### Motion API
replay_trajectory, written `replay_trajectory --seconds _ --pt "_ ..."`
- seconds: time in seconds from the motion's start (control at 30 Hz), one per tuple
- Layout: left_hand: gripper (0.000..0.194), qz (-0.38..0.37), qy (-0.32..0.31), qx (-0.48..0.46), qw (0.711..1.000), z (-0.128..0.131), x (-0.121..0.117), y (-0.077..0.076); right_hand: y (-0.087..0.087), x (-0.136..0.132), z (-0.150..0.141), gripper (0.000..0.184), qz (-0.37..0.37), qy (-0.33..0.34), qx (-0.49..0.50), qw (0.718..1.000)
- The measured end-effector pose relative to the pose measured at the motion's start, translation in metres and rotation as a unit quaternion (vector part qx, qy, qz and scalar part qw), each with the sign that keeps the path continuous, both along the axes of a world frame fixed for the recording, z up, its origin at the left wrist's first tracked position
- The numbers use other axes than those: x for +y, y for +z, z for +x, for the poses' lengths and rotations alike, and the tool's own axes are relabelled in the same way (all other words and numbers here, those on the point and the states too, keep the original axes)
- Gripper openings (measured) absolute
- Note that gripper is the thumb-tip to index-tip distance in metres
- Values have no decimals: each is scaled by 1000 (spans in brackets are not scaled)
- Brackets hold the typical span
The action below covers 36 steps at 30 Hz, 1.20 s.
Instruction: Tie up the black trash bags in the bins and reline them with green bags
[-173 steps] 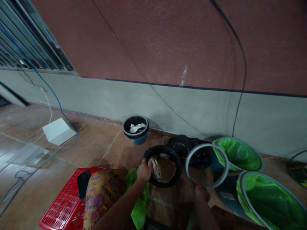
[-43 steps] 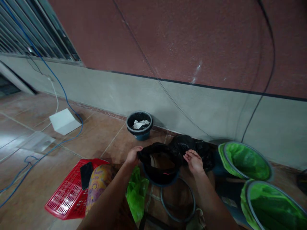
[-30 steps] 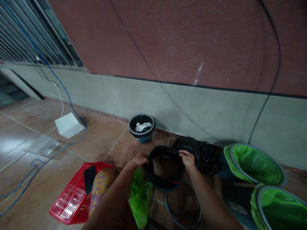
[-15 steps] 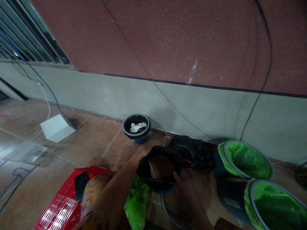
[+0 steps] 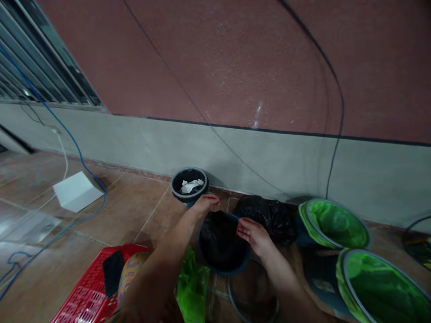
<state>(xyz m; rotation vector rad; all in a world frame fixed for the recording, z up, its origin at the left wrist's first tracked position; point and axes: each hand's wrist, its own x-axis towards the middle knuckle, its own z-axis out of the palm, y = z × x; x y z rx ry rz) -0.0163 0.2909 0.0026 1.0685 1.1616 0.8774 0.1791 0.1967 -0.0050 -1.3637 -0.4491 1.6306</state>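
Observation:
A dark bin (image 5: 226, 272) stands on the floor in front of me with a black plastic bag (image 5: 220, 240) inside it. At the bag's far left edge my left hand (image 5: 206, 204) pinches the plastic between its fingertips. My right hand (image 5: 253, 234) has its fingers curled on the bag's right edge, near a bit of red. The gathered plastic hides what lies inside the bag. A loose ring (image 5: 230, 291) rests on the tiles just below the bin. Left of the bin lies a crumpled green plastic bag (image 5: 192, 287).
A small bin (image 5: 173, 190) with white waste stands by the wall. Right of it lies a filled black bag (image 5: 266, 215). Two green-lined bins (image 5: 336, 222) (image 5: 380, 287) are at right. A red basket (image 5: 87, 282) with a phone (image 5: 113, 273) and a blue cable (image 5: 81, 154) are left.
Both hands have drawn the black bag's edges up and inward off the bin's rim. The brown contents seen before are now covered. My view has shifted slightly.

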Motion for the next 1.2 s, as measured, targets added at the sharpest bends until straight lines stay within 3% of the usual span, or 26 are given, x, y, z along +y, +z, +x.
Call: replay_trajectory --seconds 0.1,0.2,0.33,0.47,0.57,0.67,0.73,0.83,0.93,1.07,1.2 --pt "20 70 -109 -49 990 -1 -14 35 28 8 1 29 89 18 -30 995" --pt "29 85 -156 -55 983 0 -28 54 41 10 6 29 114 39 -124 985" --pt "38 76 -118 -32 990 0 -36 56 55 12 13 31 156 54 -173 971" --pt "59 61 -128 -48 989 0 -37 53 70 17 16 27 146 155 -233 949" --pt "70 79 -192 -23 978 2 -35 54 83 24 15 24 243 207 -335 887" --pt "76 137 -235 13 962 7 -32 59 100 33 10 19 346 257 -442 787" --pt "70 195 -254 75 944 13 -29 63 111 40 3 18 383 271 -484 738" --pt "41 207 -305 177 913 22 -26 66 119 53 -7 17 415 285 -499 705" --pt "20 192 -312 242 898 29 -20 63 112 67 -11 15 427 290 -469 716" --pt "27 216 -284 273 893 30 -12 54 89 75 -4 18 392 279 -345 806" --pt "42 193 -278 248 908 28 -9 48 64 69 2 28 330 235 -207 891"
